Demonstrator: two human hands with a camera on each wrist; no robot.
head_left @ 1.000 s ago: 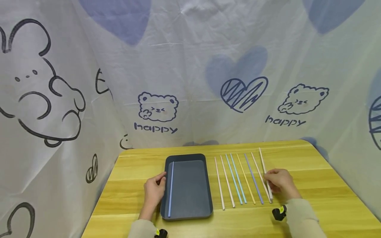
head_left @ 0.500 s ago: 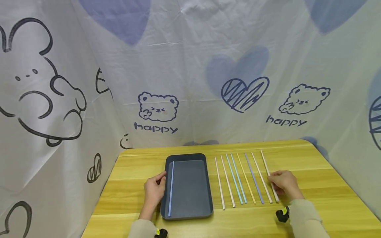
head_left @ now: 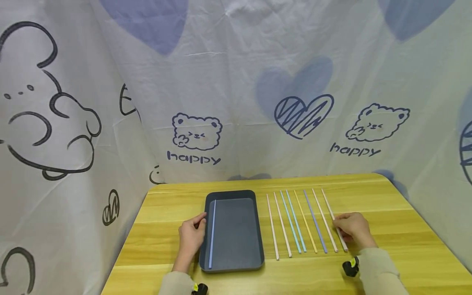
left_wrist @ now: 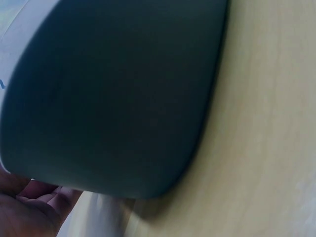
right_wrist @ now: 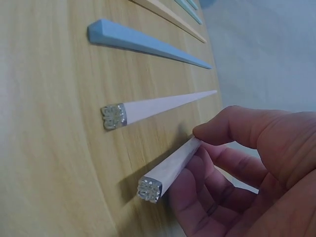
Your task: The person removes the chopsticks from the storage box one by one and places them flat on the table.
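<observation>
A dark grey rectangular tray (head_left: 236, 262) lies on the table with one blue chopstick (head_left: 212, 233) inside, along its left side. My left hand (head_left: 191, 237) holds the tray's left edge; in the left wrist view the tray's dark side (left_wrist: 113, 98) hides part of the fingers. With thumb and fingers, my right hand (head_left: 353, 228) pinches a pale pink chopstick (right_wrist: 173, 165), the rightmost of the row. Its decorated silver end points toward the person. Just left of it lies a similar pale chopstick (right_wrist: 158, 106), then a blue-violet one (head_left: 315, 221).
Further left in the row are a yellow chopstick (head_left: 305, 221), two light blue ones (head_left: 291, 221) and two pale pink ones (head_left: 273, 227), spaced roughly parallel. The wood-grain table (head_left: 302, 276) ends at a printed white cloth (head_left: 243, 102) behind and at the sides.
My right hand has moved a little right with the pale chopstick, widening the gap from its neighbour, and the stick's far tip has come lower. The left hand and tray stay put.
</observation>
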